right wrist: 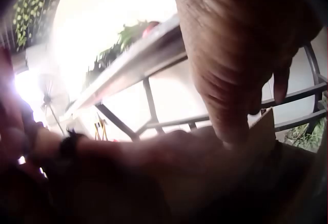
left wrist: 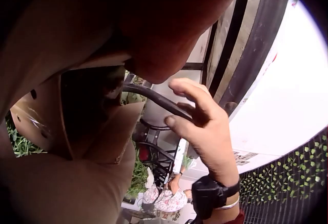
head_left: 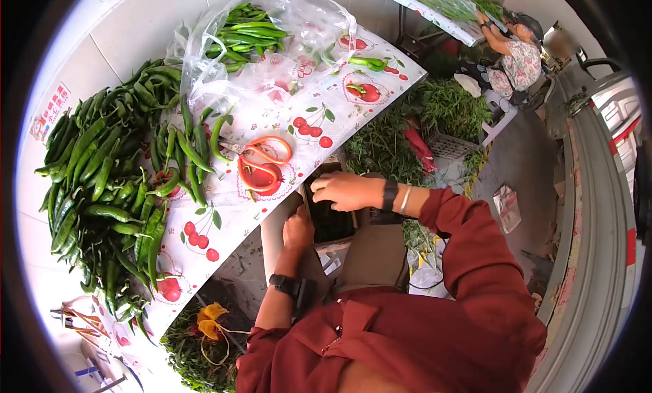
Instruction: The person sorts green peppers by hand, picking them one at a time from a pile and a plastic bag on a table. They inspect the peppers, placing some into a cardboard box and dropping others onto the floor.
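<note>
In the head view my right hand point(head_left: 346, 191) hovers over an open cardboard box point(head_left: 335, 244) between my knees. The left wrist view shows this right hand point(left wrist: 207, 131) from the side, thumb and fingers bent and apart with no object between them. My left hand point(head_left: 299, 229) is at the box's near-left side, close to the table edge. Its fingers are mostly hidden; in the left wrist view it is a dark shape across the top, and I cannot tell whether it holds anything. The box's inside is dark, with some green low in it.
Left of my hands, a cherry-print table point(head_left: 238, 223) bears a heap of green chili peppers point(head_left: 102, 155), orange-handled scissors point(head_left: 242, 151) and a clear plastic bag point(head_left: 204, 60) with more peppers. Leafy plants point(head_left: 448, 111) fill a crate beyond. Another person point(head_left: 509, 60) sits at a far table.
</note>
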Demonstrator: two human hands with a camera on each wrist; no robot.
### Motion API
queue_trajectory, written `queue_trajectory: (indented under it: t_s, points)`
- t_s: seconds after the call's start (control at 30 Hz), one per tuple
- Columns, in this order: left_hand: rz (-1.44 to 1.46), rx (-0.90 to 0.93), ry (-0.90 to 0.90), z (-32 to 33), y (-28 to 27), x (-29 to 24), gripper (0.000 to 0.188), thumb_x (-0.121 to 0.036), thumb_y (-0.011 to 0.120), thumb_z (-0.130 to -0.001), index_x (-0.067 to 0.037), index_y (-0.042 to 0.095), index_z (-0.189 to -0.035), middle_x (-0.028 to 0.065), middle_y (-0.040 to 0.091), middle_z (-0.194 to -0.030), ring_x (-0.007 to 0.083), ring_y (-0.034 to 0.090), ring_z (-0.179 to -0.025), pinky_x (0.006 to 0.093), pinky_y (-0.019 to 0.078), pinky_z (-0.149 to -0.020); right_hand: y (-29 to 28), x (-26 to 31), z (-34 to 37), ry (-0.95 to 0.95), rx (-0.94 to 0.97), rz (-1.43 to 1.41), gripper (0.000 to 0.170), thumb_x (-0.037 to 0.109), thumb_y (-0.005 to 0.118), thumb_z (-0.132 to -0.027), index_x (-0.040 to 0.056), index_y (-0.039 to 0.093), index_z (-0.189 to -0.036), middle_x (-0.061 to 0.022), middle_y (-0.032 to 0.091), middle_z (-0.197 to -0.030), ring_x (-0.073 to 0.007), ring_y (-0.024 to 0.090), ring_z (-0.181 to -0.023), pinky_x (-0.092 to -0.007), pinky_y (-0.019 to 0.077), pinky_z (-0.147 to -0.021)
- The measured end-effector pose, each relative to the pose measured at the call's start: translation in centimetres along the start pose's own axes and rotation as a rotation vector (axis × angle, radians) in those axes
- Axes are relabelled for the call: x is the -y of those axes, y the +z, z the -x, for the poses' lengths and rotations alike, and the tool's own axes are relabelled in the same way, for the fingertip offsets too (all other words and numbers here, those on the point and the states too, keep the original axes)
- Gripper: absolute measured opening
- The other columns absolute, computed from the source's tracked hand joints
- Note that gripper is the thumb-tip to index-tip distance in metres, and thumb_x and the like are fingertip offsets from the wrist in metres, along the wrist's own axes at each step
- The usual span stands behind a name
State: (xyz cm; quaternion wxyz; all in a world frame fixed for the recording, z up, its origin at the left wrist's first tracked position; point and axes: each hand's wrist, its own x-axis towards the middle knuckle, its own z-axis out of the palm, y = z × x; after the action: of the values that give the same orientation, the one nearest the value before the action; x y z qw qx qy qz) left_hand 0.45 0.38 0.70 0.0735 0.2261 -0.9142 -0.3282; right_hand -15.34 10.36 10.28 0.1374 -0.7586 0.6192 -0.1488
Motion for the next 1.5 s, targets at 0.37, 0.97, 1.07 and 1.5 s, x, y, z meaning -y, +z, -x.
queue_trajectory:
  t_s: [0.37, 0.97, 1.07, 1.5]
  points:
    - [0.004, 0.040, -0.001, -0.2, 0.5, 0.0, 0.027, -0.009, 0.045, -0.075, 0.000, 0.045, -0.100, 0.0241, 0.058, -0.072, 0.0398, 0.057, -0.068, 0.0484, 0.0460, -0.064, -16.9, -5.0, 1.5, 0.594, -0.549, 0.119, 0.016, 0.014, 0.055, -0.075, 0.0048, 0.062, -0.086, -0.0106, 0.060, -0.078, -0.0244, 0.058, -0.075, -0.0339, 0.0448, -0.068]
    - [0.071, 0.092, -0.136, -0.4, -0.4, 0.0, 0.033, -0.012, 0.047, -0.076, -0.002, 0.047, -0.107, 0.0260, 0.057, -0.078, 0.0425, 0.055, -0.076, 0.0489, 0.0440, -0.069, -16.7, -15.3, -10.3, 1.012, -0.443, 0.306, 0.060, 0.050, 0.060, -0.068, 0.0007, 0.057, -0.102, -0.0195, 0.046, -0.114, -0.0368, 0.045, -0.104, -0.0403, 0.0400, -0.085]
    - [-0.006, 0.034, -0.021, -0.5, -0.5, -0.1, 0.023, -0.009, 0.044, -0.077, 0.001, 0.043, -0.097, 0.0252, 0.058, -0.071, 0.0401, 0.057, -0.064, 0.0484, 0.0469, -0.059, -16.7, -15.5, -11.6, 1.033, -0.406, 0.261, 0.052, 0.040, 0.058, -0.072, -0.0019, 0.056, -0.102, -0.0186, 0.046, -0.113, -0.0344, 0.045, -0.104, -0.0391, 0.0404, -0.085]
    - [0.031, 0.003, -0.018, -0.4, 0.2, 1.0, 0.024, -0.010, 0.043, -0.076, 0.001, 0.045, -0.097, 0.0238, 0.057, -0.064, 0.0398, 0.057, -0.060, 0.0495, 0.0460, -0.058, -19.5, -14.7, -5.0, 0.923, -0.322, 0.477, 0.022, 0.016, 0.051, -0.070, 0.0028, 0.062, -0.084, -0.0180, 0.057, -0.098, -0.0317, 0.055, -0.092, -0.0384, 0.0447, -0.077]
